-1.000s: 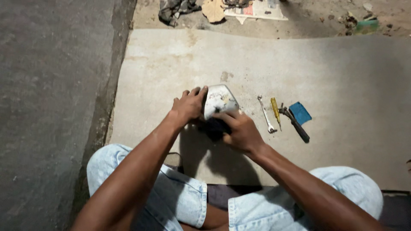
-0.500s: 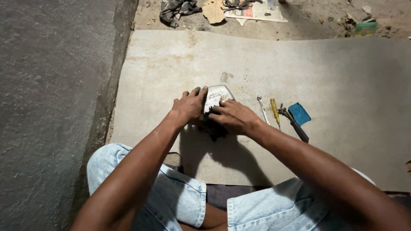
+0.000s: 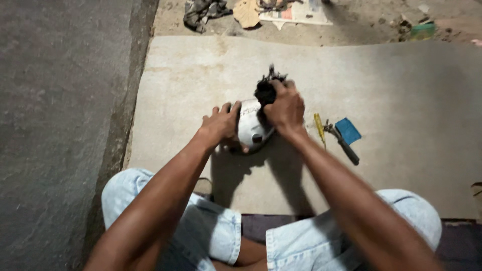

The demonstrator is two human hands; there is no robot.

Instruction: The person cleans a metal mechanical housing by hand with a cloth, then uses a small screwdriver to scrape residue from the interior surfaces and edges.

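left hand (image 3: pixel 219 124): fingers curled on the white housing (image 3: pixel 249 126), mid-mat.
right hand (image 3: pixel 284 106): closed on a black part (image 3: pixel 264 91) at the housing's top.
room: bare mat (image 3: pixel 201 70) left and beyond; screwdriver (image 3: pixel 319 128), pliers (image 3: pixel 342 142), blue pad (image 3: pixel 347 130) close right.
hidden: housing's underside; black part blurred.

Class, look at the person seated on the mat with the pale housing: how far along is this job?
Done: tools are laid out on the mat, a yellow screwdriver, pliers and a blue pad. In hand: the left hand steadies the pale housing while the right hand grips a black tangled part at its top. Left: the part looks only partly free, and the housing's inside is hidden.
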